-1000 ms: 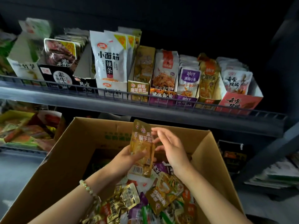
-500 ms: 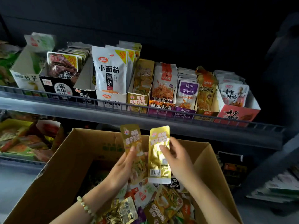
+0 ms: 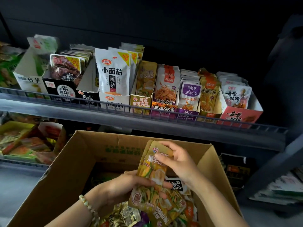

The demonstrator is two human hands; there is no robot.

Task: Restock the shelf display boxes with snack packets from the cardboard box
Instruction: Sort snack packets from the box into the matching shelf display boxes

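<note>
the gold packets [image 3: 154,167] stood tall over the cardboard box [image 3: 91,149], tops aimed at the gold display box [image 3: 141,102] past its far wall. the right hand [image 3: 178,163], nearer, pinched the tops in its grip; the left hand [image 3: 118,189] held the bottoms.

Gold packets [image 3: 153,171], brown cardboard box [image 3: 68,174]

Background bits: dark back wall [image 3: 164,22] up at 12 o'clock, grey wire rail [image 3: 268,128] out toward 3, slanted dark post [image 3: 275,171] at 4 with a pale stack [image 3: 282,192] just beside it, grey floor [image 3: 14,182] at 8.
</note>
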